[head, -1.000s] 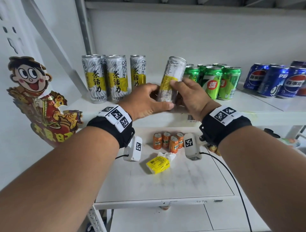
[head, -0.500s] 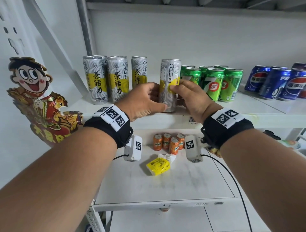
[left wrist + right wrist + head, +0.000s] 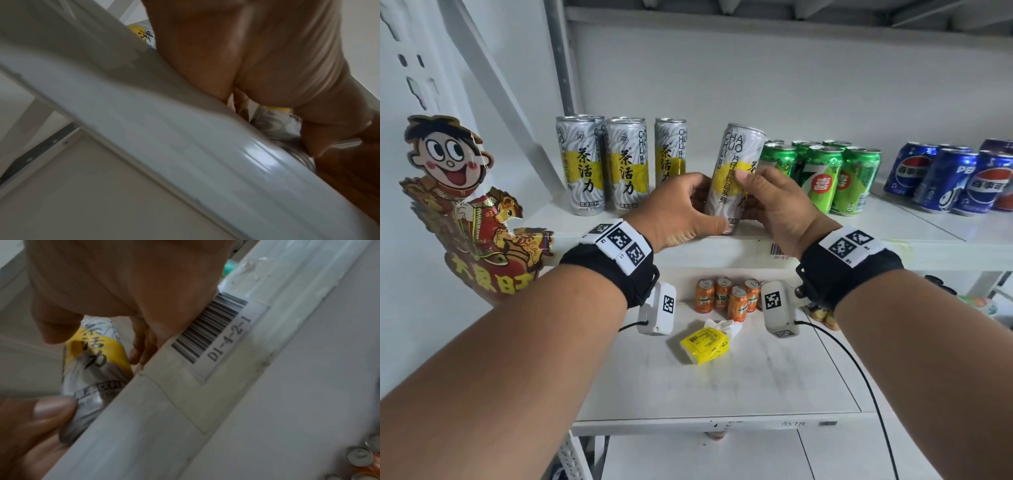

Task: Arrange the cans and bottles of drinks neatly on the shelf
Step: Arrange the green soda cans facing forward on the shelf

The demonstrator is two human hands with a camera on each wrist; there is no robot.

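A tall silver-and-yellow tea can [image 3: 732, 171] leans to the right at the front of the upper white shelf [image 3: 893, 222]. My left hand [image 3: 681, 212] grips its left side and my right hand [image 3: 770, 202] grips its right side, thumb on the yellow band. The right wrist view shows the same can [image 3: 96, 363] behind the shelf's front lip. In the left wrist view the can's lower part [image 3: 275, 128] shows under my palm. Three matching tea cans [image 3: 619, 164] stand upright to its left. Green 7-Up cans [image 3: 835, 174] stand to its right.
Blue Pepsi cans [image 3: 948, 178] fill the shelf's right end. On the lower shelf [image 3: 774, 377] stand several small orange cans [image 3: 729, 298] and a yellow packet [image 3: 705, 344]. A cartoon cardboard figure [image 3: 469, 205] hangs at the left. A barcode label [image 3: 211, 326] is on the shelf lip.
The tea can stood upright half a second ago; it now tilts right again and has turned, its label facing differently. Both hands keep hold of it in the same spot.
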